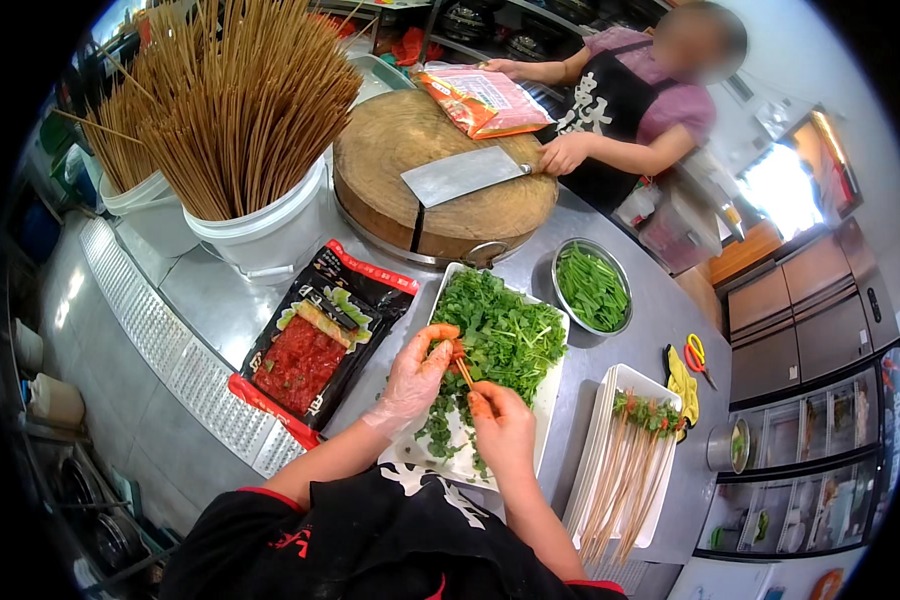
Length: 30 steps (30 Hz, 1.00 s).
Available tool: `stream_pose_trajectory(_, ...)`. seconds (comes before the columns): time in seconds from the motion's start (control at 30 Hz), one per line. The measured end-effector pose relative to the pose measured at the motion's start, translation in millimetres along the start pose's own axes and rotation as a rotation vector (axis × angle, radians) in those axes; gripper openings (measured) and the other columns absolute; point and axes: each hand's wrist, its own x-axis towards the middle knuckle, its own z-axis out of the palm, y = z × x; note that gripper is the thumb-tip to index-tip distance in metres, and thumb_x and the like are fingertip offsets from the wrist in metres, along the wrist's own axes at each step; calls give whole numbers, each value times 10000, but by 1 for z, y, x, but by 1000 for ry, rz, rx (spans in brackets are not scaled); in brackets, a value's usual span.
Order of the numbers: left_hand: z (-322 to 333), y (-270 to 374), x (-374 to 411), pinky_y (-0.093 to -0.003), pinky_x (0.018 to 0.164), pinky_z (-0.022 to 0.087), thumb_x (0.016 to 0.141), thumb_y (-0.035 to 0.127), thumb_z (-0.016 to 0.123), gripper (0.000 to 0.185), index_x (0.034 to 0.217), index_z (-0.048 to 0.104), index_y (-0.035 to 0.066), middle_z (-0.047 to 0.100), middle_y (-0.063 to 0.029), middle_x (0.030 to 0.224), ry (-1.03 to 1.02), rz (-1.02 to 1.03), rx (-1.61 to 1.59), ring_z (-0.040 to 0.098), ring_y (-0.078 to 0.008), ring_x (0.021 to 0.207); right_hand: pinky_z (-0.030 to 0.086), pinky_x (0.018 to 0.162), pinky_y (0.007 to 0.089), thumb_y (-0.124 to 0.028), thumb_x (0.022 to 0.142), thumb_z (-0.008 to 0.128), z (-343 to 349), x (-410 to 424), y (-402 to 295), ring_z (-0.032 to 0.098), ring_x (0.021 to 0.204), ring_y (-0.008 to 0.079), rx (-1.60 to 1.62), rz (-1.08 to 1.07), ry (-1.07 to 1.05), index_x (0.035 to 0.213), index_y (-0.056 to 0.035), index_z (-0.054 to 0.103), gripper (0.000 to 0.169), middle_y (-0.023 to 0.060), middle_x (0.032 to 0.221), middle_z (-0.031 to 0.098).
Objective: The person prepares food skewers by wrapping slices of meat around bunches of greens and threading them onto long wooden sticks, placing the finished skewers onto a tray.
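Observation:
My left hand, in a thin clear plastic glove, pinches a piece of red marinated meat at the upper end of bamboo skewers. My right hand grips those skewers lower down; its fingertips are stained reddish. Both hands are over a white tray heaped with cilantro. Left of it lies a black printed packet with red marinated meat showing on it. To the right, finished-looking skewers with green and red tips rest on stacked white trays.
Beyond the tray stand a round wooden chopping block, a steel bowl of cut green stalks and white buckets of skewers. A co-worker holds a cleaver and a pink packet. Scissors and a yellow glove lie right.

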Motion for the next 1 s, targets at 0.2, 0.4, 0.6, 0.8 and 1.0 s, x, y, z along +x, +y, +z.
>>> stream_pose_trajectory(0.2, 7, 6, -7, -246, 788, 441, 903, 108, 475, 207, 1098, 494, 40, 540, -20, 919, -100, -114, -73, 525, -106, 852, 482, 646, 244, -37, 760, 622, -4, 13, 14, 599, 723, 131, 404, 204, 53, 959, 23, 584, 211, 83, 830, 623)
stream_pose_trajectory(0.4, 6, 11, -7, -293, 806, 453, 906, 114, 466, 218, 1113, 478, 46, 523, -40, 964, -91, -132, -138, 515, -119, 890, 470, 616, 221, -2, 770, 563, -10, 10, 35, 581, 661, 95, 404, 274, 106, 907, 24, 608, 146, 44, 754, 626)
stream_pose_trajectory(0.6, 2, 16, -5, -346, 827, 472, 921, 197, 455, 255, 1129, 447, 51, 489, -49, 1024, -112, -200, -366, 506, -137, 935, 491, 692, 368, -238, 770, 654, -32, 6, 39, 587, 830, 323, -652, -149, 11, 963, -28, 634, 287, 180, 1077, 544)
stream_pose_trajectory(0.8, 4, 24, -6, -338, 828, 474, 932, 272, 426, 295, 1141, 441, 65, 518, -61, 1034, -110, -277, -383, 527, -151, 952, 470, 612, 274, -126, 795, 632, -26, -10, 28, 582, 707, 170, 182, 155, -192, 1054, -16, 582, 286, 105, 889, 602)
stream_pose_trajectory(1.0, 11, 33, -7, -366, 854, 459, 918, 330, 437, 369, 1180, 415, 72, 535, -91, 1064, -141, -236, -497, 542, -190, 987, 416, 507, 228, -37, 792, 610, -11, -23, 24, 502, 580, 77, 282, 193, -64, 1094, -14, 565, 307, 38, 707, 575)
